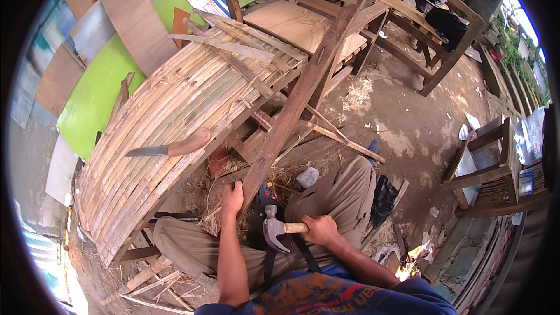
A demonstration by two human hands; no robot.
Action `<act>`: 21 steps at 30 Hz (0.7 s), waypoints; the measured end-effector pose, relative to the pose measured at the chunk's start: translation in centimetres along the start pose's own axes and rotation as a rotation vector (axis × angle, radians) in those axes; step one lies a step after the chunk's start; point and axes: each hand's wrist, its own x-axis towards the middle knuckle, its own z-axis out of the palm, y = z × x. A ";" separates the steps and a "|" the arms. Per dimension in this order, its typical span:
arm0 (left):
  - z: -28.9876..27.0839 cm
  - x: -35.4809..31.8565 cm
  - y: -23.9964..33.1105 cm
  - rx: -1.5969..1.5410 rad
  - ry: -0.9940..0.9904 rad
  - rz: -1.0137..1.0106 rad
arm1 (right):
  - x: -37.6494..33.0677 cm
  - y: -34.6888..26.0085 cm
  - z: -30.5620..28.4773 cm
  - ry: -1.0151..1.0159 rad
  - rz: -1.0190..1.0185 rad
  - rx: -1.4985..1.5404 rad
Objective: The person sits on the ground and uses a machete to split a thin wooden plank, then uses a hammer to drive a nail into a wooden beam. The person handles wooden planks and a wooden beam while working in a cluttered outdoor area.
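My right hand (321, 230) is closed around the wooden handle of a claw hammer (272, 228), held over my lap. The hammer's metal head points left, its claw curving toward me. A long, dark wooden beam (297, 96) slants from my lap up to the far bench. Near its lower end, my left hand (232, 196) is closed at the beam's left edge; the fingertips are partly hidden. To the left, a large knife (169, 145) with a wooden handle lies on a slatted bamboo platform (175, 99).
Loose wooden strips (233, 49) lie on the platform's far end. Behind it stands a wooden bench (291, 11). A wooden frame (484, 169) sits at the right. A pale stone (307, 177) lies near my knee, on dirt ground (402, 116) with scattered scraps.
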 end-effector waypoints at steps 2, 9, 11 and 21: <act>-0.1 0.2 0.3 0.031 -0.024 -0.012 | 0.0 -0.1 0.4 -0.003 -0.004 -0.015; -0.3 0.6 -0.9 0.032 -0.061 -0.065 | 1.0 -1.4 -0.1 0.049 0.000 0.058; -0.2 0.7 -1.2 -0.006 -0.099 -0.060 | 1.5 -1.6 0.9 0.100 0.029 0.140; 3.2 3.2 -10.3 -0.176 -0.060 -0.028 | 6.0 -11.5 -5.5 0.130 -0.173 0.146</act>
